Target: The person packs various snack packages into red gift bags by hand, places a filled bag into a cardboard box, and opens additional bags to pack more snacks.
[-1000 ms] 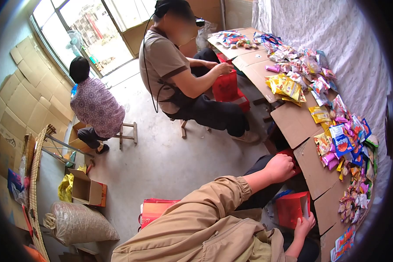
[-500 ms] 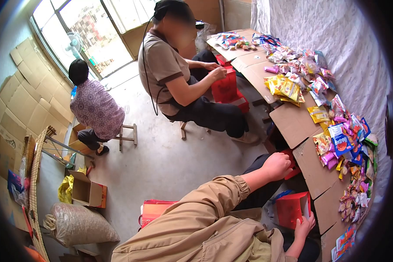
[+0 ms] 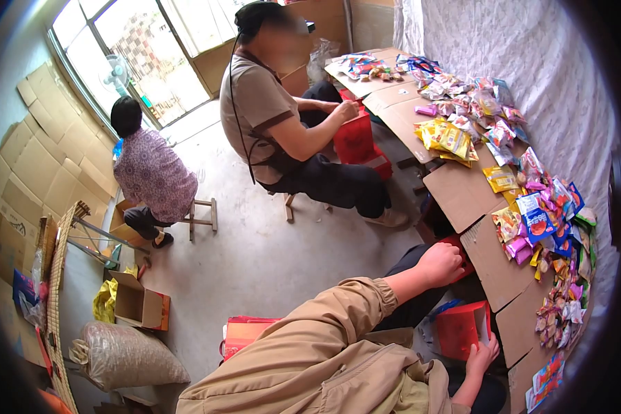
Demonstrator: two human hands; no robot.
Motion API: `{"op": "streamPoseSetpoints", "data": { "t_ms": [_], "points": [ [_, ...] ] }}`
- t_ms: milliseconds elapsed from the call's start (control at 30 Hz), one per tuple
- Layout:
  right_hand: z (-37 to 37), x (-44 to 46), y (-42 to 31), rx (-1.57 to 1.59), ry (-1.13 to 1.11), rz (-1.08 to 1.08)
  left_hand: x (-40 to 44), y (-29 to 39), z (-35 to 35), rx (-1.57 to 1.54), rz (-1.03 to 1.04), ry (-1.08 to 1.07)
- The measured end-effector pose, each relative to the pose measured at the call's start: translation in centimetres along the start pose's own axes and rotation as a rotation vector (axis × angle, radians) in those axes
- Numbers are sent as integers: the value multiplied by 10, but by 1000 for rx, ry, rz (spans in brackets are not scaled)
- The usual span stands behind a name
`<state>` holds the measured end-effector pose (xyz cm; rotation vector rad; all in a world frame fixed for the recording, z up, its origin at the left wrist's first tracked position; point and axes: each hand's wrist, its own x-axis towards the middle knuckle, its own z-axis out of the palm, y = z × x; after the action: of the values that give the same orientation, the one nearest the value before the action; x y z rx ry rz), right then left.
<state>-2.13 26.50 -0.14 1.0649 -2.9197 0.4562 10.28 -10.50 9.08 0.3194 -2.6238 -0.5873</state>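
Observation:
My left hand (image 3: 441, 265) is closed in a fist above my knee, close to the cardboard edge of the table. Part of a red item (image 3: 462, 257) shows just behind its fingers, and whatever the fingers may hold is hidden. Lower down, my right hand (image 3: 482, 353) grips the edge of a red paper bag (image 3: 459, 330). That bag stands tilted beside my leg, its pale inside partly showing. Beside both hands runs the cardboard-covered table (image 3: 486, 259), with heaps of small wrapped snacks (image 3: 537, 219) along its far side.
A co-worker (image 3: 276, 114) sits further along the table, hands at another red bag (image 3: 354, 140). Another person (image 3: 152, 165) sits on a wooden stool. A red bag (image 3: 245, 334) lies behind my arm. An open carton (image 3: 138, 303) and a full sack (image 3: 127, 355) stand on the floor.
The co-worker's head and hands have shifted slightly. My two hands stay nearly where they were, the right still on the red bag.

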Motion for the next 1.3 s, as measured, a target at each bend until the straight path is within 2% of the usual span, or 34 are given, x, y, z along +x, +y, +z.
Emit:
{"op": "streamPoseSetpoints", "data": {
  "t_ms": [267, 733, 1100, 1300],
  "points": [
    [0, 0, 3, -12, 63, -4, 0, 1, 0, -4, 8, 3],
    [-7, -6, 0, -3, -85, 52, -21, -39, -38, 103, -164, -19],
    [3, 0, 5, -73, -59, 97, -30, -38, -41, 42, -109, 104],
    [0, -8, 9, -58, -65, 87, -20, -28, -27, 26, -89, 72]
  ]
}}
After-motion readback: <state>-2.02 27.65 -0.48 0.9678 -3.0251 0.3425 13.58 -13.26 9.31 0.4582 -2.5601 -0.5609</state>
